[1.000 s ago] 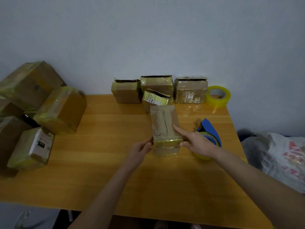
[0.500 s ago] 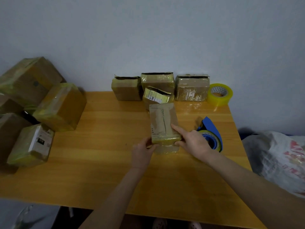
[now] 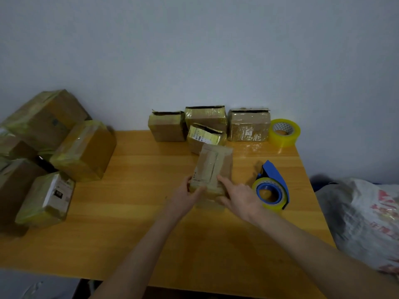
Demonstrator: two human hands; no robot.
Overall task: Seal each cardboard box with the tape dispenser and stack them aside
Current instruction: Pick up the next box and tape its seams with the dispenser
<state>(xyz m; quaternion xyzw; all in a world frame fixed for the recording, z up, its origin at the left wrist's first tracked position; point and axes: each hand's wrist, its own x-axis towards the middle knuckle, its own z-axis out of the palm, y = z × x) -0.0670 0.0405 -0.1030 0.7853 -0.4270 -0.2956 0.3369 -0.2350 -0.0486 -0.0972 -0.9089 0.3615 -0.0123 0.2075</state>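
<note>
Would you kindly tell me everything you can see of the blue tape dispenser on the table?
The tape dispenser is blue and plastic-looking, its curved body rising behind a roll of yellowish clear tape on the hub. It lies on the wooden table near the right edge. No hand holds it; the right hand, gripping the cardboard box, is close on its left.

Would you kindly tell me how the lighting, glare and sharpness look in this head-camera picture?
Head view: dim, flat light; mild glare on the table near the yellow tape roll; the tape dispenser casts a soft shadow; the cardboard box held by the left hand and right hand looks soft; the plastic bag is blurred.
</note>
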